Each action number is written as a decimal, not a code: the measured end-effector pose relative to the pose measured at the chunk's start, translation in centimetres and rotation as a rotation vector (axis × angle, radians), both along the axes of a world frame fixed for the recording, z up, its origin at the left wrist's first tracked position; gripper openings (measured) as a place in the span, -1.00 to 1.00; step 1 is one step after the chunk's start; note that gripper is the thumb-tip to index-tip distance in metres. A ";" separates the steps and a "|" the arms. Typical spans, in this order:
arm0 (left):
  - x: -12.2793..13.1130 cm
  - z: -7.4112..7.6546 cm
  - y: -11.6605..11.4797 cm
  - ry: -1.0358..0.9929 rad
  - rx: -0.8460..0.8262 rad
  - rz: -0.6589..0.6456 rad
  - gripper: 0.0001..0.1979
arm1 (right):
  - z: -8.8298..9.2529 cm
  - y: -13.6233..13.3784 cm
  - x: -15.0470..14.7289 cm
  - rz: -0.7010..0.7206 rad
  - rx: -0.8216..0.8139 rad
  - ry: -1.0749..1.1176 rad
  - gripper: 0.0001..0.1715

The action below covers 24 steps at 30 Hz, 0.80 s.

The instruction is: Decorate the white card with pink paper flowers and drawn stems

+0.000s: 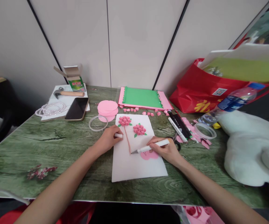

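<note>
A white sheet of paper [134, 169] lies before me, bearing two clusters of pink paper flowers [139, 129] with green leaves. A brown stem line [127, 140] runs down from the upper left cluster. My right hand [165, 151] grips a white marker [154, 145], its tip at the lower end of that line. Beneath the marker and hand, a pink paper piece [146, 155] is partly covered. At the sheet's left edge, my left hand [111, 136] is closed around a small white marker cap [118, 135].
Left are a tape roll [90, 124], pink paper circles [107, 109], a phone [77, 109], a hammer [70, 93], beads [50, 109] and a green box [76, 83]. Green paper [141, 97] lies behind; several markers [177, 127], a bottle [232, 101], a red bag [190, 90] and a plush toy [246, 155] sit right.
</note>
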<state>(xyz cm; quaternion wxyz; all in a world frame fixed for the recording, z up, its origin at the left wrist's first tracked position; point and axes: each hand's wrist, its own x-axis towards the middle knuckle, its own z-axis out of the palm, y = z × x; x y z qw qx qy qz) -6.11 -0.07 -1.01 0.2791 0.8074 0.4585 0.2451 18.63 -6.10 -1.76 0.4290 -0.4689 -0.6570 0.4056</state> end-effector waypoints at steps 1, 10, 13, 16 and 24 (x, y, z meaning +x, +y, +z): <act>0.0 0.0 0.0 0.000 0.000 0.001 -0.94 | 0.0 0.1 0.0 -0.027 -0.004 0.001 -0.75; 0.1 0.1 0.0 0.009 0.002 0.005 -0.93 | -0.2 -0.2 0.3 0.034 -0.020 0.012 -0.76; 0.1 0.0 0.0 0.009 0.005 0.004 -0.93 | -0.1 -0.2 0.2 -0.051 -0.015 0.021 -0.78; 0.1 0.0 0.0 0.010 0.007 0.000 -0.93 | 0.0 -0.2 0.2 -0.037 0.002 0.008 -0.77; 0.0 0.0 0.0 0.017 0.000 0.006 -0.93 | -0.2 -0.3 0.3 0.010 -0.024 0.030 -0.74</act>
